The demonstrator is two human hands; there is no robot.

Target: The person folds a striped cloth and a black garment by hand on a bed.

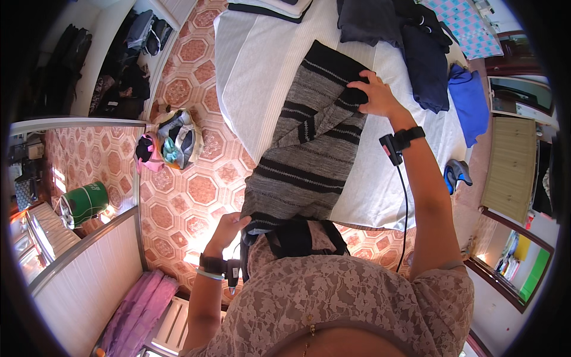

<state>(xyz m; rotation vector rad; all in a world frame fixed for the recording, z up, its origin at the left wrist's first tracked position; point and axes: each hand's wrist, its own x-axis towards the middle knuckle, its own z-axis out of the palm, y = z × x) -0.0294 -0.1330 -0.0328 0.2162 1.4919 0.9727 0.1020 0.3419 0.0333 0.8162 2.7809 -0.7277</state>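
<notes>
There was 1 grey knitted garment with black stripes [309, 143], spread over 1 bed with a pale grey sheet [256, 65]. 2 hands worked on it: the left hand [229, 229] at its near end and the right hand [376, 94] at its far end. Each wrist carried 1 black strap-on device, 2 in all: [217, 265] and [397, 143]. At the head of the bed lay 1 heap of dark navy clothes [410, 41] and 1 bright blue cloth [470, 101]. On the patterned tile floor [202, 190] there stood 1 green bucket [86, 202], 1 open bag of mixed clothes [178, 140] and 1 pink cap [146, 152]. 1 pink fabric bundle [140, 309] lay lower left.
</notes>
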